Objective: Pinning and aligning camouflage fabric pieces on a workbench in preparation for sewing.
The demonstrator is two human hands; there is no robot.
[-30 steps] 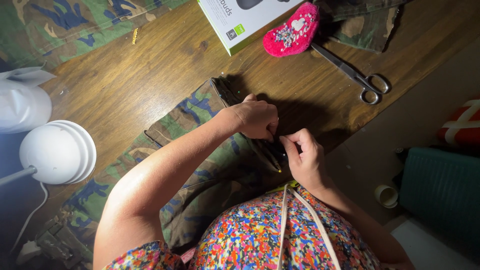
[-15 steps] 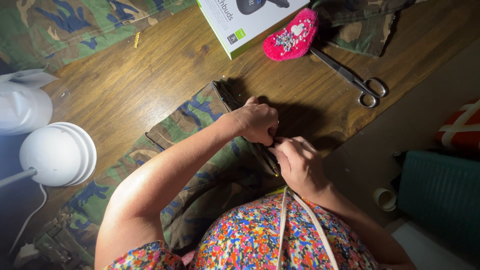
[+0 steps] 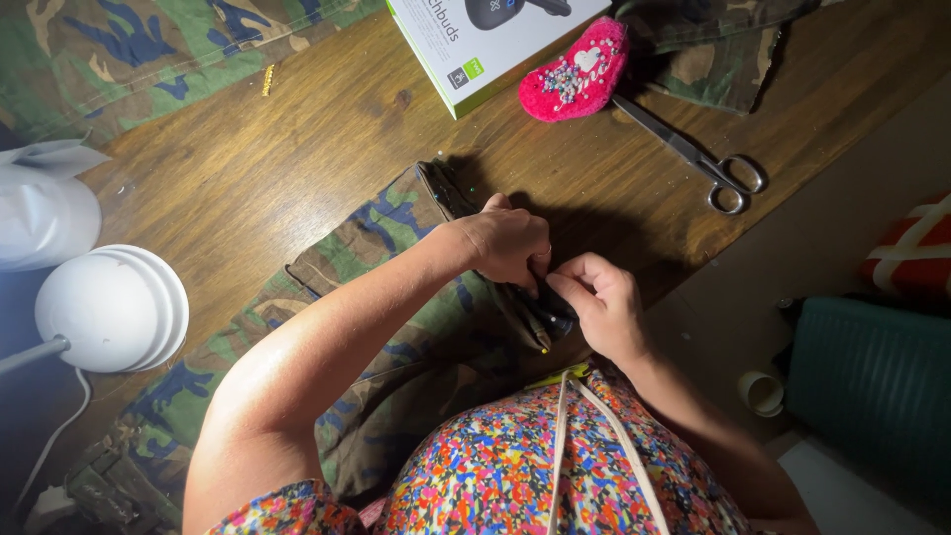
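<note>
A dark wooden table (image 3: 248, 168) fills most of the view, with a grey floor off its right edge. A piece of camouflage cloth (image 3: 396, 297) lies across the table toward the person, its dark folded edge running from the table's middle down to the hands. The left hand (image 3: 505, 243) comes in over the cloth with fingers curled down, pinching that folded edge. The right hand (image 3: 599, 307) meets it just beside, fingertips closed on the same edge; whether it also holds something small cannot be told.

Farther up the table lies a white and green box (image 3: 475, 50); it is closed, so what is inside cannot be seen. Touching its right side is a pink pincushion (image 3: 575, 71) stuck with pins. A pair of scissors (image 3: 693, 159) lies just right of the pincushion, handles toward the table's edge. More camouflage cloth (image 3: 119, 50) covers the top left corner. A white lamp (image 3: 109, 307) stands at the left. On the floor sit a teal case (image 3: 872, 386) and a small roll of tape (image 3: 761, 393).
</note>
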